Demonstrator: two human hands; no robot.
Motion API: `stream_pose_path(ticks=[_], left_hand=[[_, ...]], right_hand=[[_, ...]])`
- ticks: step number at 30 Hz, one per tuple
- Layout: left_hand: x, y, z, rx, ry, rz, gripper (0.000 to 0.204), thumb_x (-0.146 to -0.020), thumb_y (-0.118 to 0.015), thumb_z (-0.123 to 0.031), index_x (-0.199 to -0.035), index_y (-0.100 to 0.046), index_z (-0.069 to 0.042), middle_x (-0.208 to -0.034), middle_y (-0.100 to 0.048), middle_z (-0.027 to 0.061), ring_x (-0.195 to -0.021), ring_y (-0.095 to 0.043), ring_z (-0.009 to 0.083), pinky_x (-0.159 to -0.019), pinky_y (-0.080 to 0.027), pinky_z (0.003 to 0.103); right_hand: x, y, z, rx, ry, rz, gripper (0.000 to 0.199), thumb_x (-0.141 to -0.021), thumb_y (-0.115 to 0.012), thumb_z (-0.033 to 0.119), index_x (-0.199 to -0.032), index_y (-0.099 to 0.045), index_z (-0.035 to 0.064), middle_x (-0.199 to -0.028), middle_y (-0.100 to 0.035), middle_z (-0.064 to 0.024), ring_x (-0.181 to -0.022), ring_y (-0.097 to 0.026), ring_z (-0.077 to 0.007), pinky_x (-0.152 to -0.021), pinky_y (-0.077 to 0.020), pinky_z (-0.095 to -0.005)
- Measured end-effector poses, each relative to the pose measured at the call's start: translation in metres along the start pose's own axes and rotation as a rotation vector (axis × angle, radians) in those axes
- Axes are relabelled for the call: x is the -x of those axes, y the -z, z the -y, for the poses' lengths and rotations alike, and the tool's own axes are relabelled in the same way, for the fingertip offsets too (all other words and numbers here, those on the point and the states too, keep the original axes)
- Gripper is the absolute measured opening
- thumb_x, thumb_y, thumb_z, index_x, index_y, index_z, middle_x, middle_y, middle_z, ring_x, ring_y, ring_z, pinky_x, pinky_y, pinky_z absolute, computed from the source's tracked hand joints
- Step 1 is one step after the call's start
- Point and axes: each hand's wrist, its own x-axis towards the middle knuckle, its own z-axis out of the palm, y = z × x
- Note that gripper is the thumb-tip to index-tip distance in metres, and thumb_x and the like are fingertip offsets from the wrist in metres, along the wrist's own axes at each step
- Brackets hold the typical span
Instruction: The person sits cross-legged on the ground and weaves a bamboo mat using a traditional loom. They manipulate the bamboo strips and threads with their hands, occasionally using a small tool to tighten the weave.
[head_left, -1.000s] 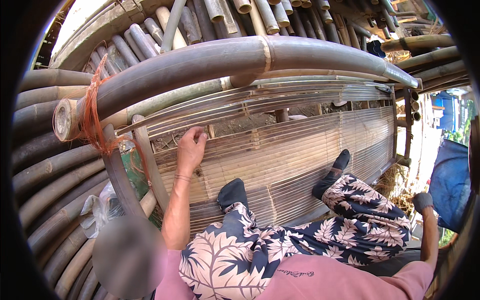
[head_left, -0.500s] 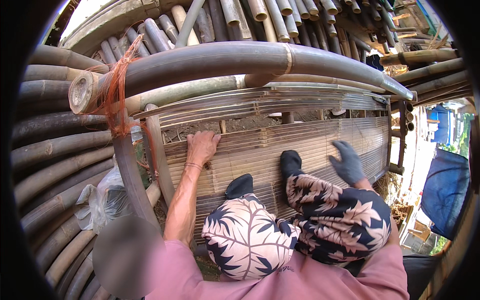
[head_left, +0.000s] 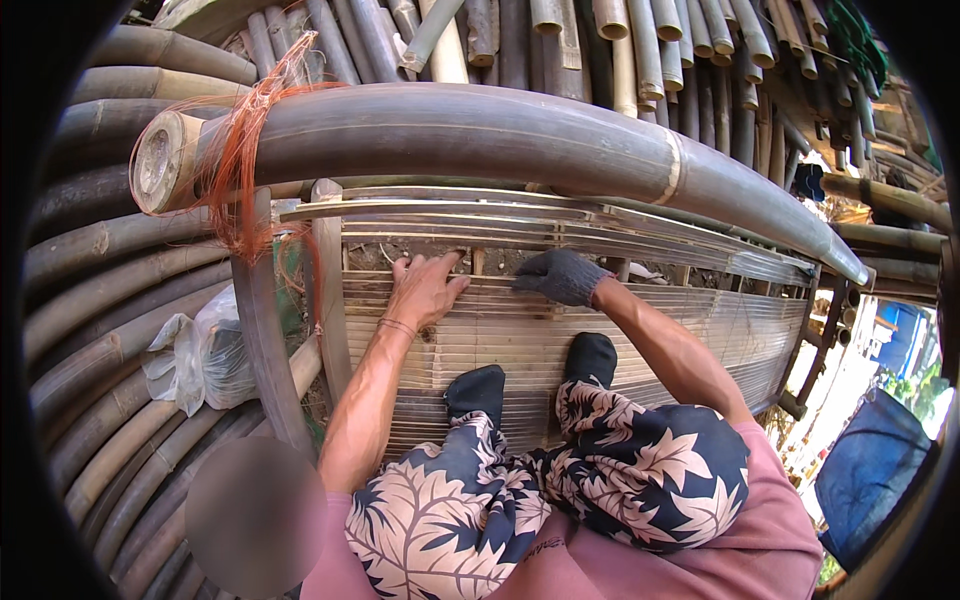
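A platform of long, thin bamboo slats [head_left: 490,335] lies under my feet, with a gap showing soil along its far side. My bare left hand [head_left: 427,290] is on the slats' far edge, its fingers curled over the outermost bamboo slat [head_left: 491,284]. To its right, my right hand [head_left: 565,278] wears a dark grey glove and closes on that same edge slat, fingers pointing left. The fingertips of both hands are partly hidden. Beyond the gap runs a loose-looking band of slats [head_left: 450,218], which neither hand touches.
A thick bamboo pole [head_left: 430,130] crosses in front, with orange twine [head_left: 240,150] tied at its left end. Bamboo poles [head_left: 90,270] are stacked at the left, and cut lengths [head_left: 690,60] are piled behind. A plastic bag [head_left: 215,350] lies left of the wooden post [head_left: 268,340].
My gloved right hand has swung left and forward from above the slats to the far edge. My left hand stays at that edge, its fingers slightly shifted. The view has also shifted.
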Motion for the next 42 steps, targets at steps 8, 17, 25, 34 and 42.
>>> stream_pose_path(ticks=[8, 17, 25, 34, 42], left_hand=[[0.0, 0.001, 0.002, -0.012, -0.015, 0.074, 0.041, -0.101, -0.049, -0.041, -0.13, -0.063, -0.017, -0.116, -0.067, 0.0088, -0.113, -0.054, 0.0286, -0.108, -0.022, 0.053], [0.002, 0.001, -0.001, -0.035, -0.012, 0.058, 0.036, -0.1, -0.047, -0.04, -0.121, -0.069, -0.02, -0.117, -0.069, 0.0069, -0.113, -0.054, 0.0298, -0.107, -0.023, 0.055], [0.0, 0.0, 0.0, -0.044, -0.007, 0.068, 0.037, -0.101, -0.047, -0.042, -0.119, -0.071, -0.02, -0.114, -0.07, 0.005, -0.11, -0.055, 0.0279, -0.106, -0.022, 0.052], [0.006, -0.009, 0.005, 0.036, -0.076, -0.139, 0.037, -0.096, -0.057, -0.037, -0.115, -0.07, -0.009, -0.105, -0.069, 0.0115, -0.105, -0.058, 0.0311, -0.106, -0.028, 0.049], [0.009, -0.015, 0.014, -0.308, -0.197, -0.658, 0.046, -0.087, -0.068, -0.016, -0.131, -0.058, -0.005, -0.13, -0.055, 0.0169, -0.126, -0.048, 0.0358, -0.106, -0.038, 0.048]], right_hand=[[0.013, -0.023, 0.014, 0.002, 0.235, -0.473, 0.03, -0.095, -0.058, 0.03, -0.101, -0.072, 0.0033, -0.092, -0.072, -0.013, -0.085, -0.068, -0.0344, -0.078, -0.052, -0.0454], [0.049, 0.033, 0.058, -0.797, 0.069, -0.249, 0.032, -0.095, -0.06, 0.029, -0.104, -0.074, 0.0017, -0.063, -0.061, -0.008, -0.056, -0.059, -0.0164, -0.066, -0.0526, -0.0363], [0.045, -0.04, 0.094, -0.104, -0.098, -0.031, 0.048, -0.096, -0.052, 0.044, -0.1, -0.074, 0.0008, -0.087, -0.072, -0.0214, -0.078, -0.068, -0.0363, -0.081, -0.0526, -0.0433], [0.074, -0.039, 0.032, -0.448, -0.113, -0.162, 0.047, -0.095, -0.052, 0.039, -0.08, -0.066, -0.0027, -0.068, -0.063, -0.0161, -0.063, -0.059, -0.0222, -0.066, -0.0489, -0.0433], [0.079, -0.028, -0.042, -0.31, -0.052, -1.112, 0.028, -0.094, -0.062, 0.03, -0.089, -0.064, 0.0028, -0.082, -0.061, -0.0125, -0.078, -0.06, -0.026, -0.072, -0.0478, -0.0389]])
